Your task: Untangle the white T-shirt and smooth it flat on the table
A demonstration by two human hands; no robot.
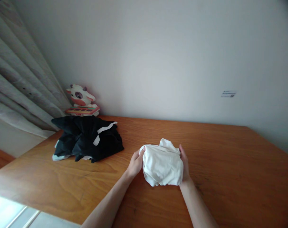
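A white cloth [163,166], bunched into a compact folded bundle, is held between my two hands over the front middle of the table. My left hand [136,163] grips its left side, the thumb lying along the upper left edge. On the opposite side, my right hand [184,164] clasps the bundle, with the fingers partly hidden behind the fabric. A loose fold sticks up at the top of the cloth. Whether the cloth is a garment cannot be made out.
A black garment with white stripes [87,139] lies crumpled on the wooden table [229,158] to the left, over some pale cloth. Behind it stands a cow-shaped toy [81,96] with a keyboard-like base. A curtain [22,72] hangs at the left, and a wall closes off the back.
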